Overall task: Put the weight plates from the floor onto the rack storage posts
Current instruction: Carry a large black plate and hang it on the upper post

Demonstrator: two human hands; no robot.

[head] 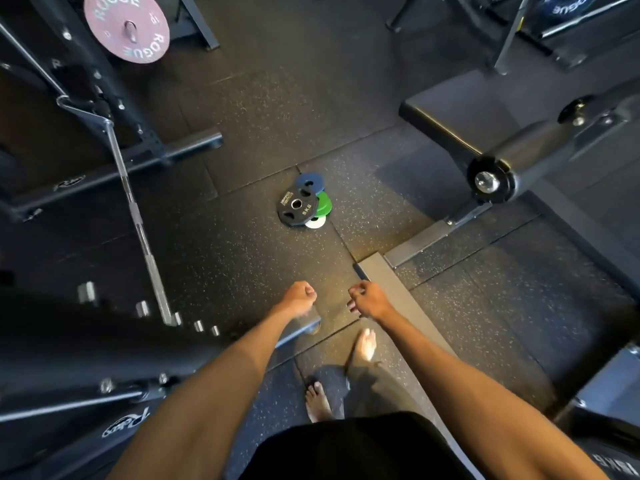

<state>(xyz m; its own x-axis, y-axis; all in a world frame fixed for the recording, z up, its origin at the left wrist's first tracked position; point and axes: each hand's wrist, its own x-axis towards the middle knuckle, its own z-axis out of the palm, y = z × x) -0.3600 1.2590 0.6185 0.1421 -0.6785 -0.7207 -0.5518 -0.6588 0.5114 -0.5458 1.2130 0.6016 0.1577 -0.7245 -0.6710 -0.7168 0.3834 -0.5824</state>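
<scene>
Black plate (297, 206) tops the small pile on the floor and hides much of what lies under it. Only an arc of a blue plate (310, 181) shows past its far edge, part of a green plate (325, 204) on its right, and a sliver of a white plate (316, 223) at its near right edge. None of these three shows a readable marking.

Your left hand (300, 295) is well short of the black plate on the near side, curled into a fist with nothing in it. Your right hand (367, 299) is beside it, fingers loosely bent and slightly blurred, also holding nothing.

Near left of the black plate the rack (104, 84) smears into blur. Short silver pegs (86, 292) show there, but you cannot make out more.

The black plate reads "5KG", plus small print too fine to read. Far left of it, a pink plate (126, 27) on the rack reads "ROGUE" twice. Far right, a dark blue disc (568, 5), cut off by the frame, shows part of the same word.

The floor (242, 109) is dark speckled rubber tile with visible seams. A barbell (138, 216) slants across left of the black plate. A padded bench (460, 112) stands to its right.
</scene>
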